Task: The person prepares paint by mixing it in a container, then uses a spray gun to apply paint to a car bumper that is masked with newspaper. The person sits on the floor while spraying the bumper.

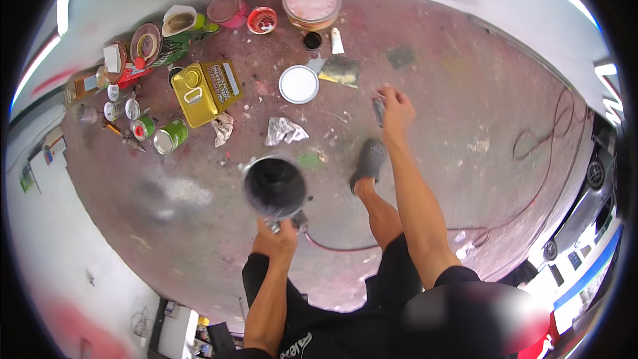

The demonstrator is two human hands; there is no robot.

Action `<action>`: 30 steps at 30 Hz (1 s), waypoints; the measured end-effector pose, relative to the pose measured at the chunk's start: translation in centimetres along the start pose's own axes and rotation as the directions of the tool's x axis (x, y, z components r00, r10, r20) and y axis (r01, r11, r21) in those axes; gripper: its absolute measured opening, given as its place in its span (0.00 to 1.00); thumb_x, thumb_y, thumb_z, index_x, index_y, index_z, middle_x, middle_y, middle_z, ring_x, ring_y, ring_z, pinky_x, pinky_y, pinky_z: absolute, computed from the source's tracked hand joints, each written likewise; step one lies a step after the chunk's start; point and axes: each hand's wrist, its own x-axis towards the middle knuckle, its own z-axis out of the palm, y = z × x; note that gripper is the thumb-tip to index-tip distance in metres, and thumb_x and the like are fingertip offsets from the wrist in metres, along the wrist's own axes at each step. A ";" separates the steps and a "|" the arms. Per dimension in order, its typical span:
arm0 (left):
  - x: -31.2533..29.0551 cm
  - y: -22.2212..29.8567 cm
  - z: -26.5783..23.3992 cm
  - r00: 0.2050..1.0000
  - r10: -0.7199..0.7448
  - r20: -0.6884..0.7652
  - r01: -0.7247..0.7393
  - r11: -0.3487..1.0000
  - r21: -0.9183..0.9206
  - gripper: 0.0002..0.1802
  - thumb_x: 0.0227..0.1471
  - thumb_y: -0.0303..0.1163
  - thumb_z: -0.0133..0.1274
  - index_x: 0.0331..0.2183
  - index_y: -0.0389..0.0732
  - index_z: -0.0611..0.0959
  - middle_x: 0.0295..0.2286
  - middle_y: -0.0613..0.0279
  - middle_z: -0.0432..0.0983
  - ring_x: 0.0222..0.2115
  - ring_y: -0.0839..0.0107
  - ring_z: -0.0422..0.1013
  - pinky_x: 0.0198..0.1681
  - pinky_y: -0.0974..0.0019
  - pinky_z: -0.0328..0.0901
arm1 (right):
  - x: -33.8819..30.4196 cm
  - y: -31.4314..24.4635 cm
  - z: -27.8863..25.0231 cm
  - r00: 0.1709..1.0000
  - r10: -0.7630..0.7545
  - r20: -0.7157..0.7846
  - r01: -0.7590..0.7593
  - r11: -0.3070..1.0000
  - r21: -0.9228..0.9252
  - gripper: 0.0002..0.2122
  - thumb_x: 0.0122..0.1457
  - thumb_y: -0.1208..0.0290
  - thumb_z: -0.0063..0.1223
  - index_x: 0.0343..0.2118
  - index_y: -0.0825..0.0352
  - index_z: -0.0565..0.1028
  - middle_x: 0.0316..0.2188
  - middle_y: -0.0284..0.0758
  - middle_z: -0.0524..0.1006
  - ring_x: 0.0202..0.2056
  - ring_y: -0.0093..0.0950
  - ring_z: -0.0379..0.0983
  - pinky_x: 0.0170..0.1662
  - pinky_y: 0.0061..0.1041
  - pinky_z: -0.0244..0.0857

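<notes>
My left hand [274, 240] is closed round the grip of a spray gun [300, 221], low in front of my body. The gun's round cup [276, 187] faces up with its top uncovered and its inside dark. From beside the grip runs a reddish air hose [332, 248]. Out to the right, my right hand [397, 110] pinches a small dark grey piece [379, 112], seen nearly edge-on; its kind is unclear. Beyond that hand lies a dark, yellow-edged sheet [340, 71], and a round white lid [298, 84] rests beside it.
Along the far wall stand a large round tin [312, 1], a red-stained pot [262, 20] and several cans. A yellow rectangular can [195, 96] stands at the left near a green tin [171, 136]. Crumpled foil [286, 131] lies ahead; hose loops [531, 143] lie at the right.
</notes>
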 end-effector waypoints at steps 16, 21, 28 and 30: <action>-36.5 47.8 17.9 0.324 0.446 0.834 -0.433 0.854 -0.289 0.35 0.58 0.24 0.57 0.66 0.32 0.70 0.54 0.43 0.76 0.52 0.50 0.76 0.57 0.54 0.69 | -46.2 -41.4 -61.4 0.355 -0.929 -0.107 0.614 0.318 -0.723 0.13 0.52 0.73 0.75 0.38 0.65 0.81 0.40 0.34 0.84 0.43 0.35 0.84 0.50 0.35 0.79; -47.2 55.5 24.5 -0.081 0.451 0.889 -0.610 0.683 -0.402 0.37 0.57 0.24 0.59 0.67 0.32 0.68 0.53 0.38 0.76 0.51 0.39 0.77 0.54 0.51 0.72 | -55.4 -40.9 -76.5 0.309 -0.895 -0.322 0.424 0.433 -0.795 0.13 0.51 0.73 0.75 0.37 0.65 0.81 0.41 0.35 0.84 0.43 0.36 0.84 0.50 0.36 0.79; -58.7 62.4 38.9 -0.453 0.250 0.856 -0.538 0.689 -0.486 0.39 0.59 0.27 0.58 0.70 0.35 0.65 0.54 0.35 0.75 0.53 0.34 0.76 0.56 0.46 0.70 | -58.6 -40.2 -90.2 0.405 -0.645 -0.648 -0.115 0.667 -0.736 0.16 0.58 0.66 0.67 0.48 0.64 0.85 0.51 0.38 0.84 0.59 0.42 0.77 0.67 0.49 0.65; -61.1 64.3 43.6 -0.533 0.189 0.825 -0.500 0.716 -0.487 0.39 0.60 0.27 0.57 0.70 0.35 0.64 0.54 0.35 0.75 0.53 0.35 0.76 0.57 0.46 0.70 | -56.8 -40.2 -93.9 0.383 -0.579 -0.720 -0.201 0.709 -0.677 0.18 0.61 0.63 0.63 0.52 0.63 0.84 0.56 0.39 0.82 0.63 0.43 0.73 0.70 0.51 0.59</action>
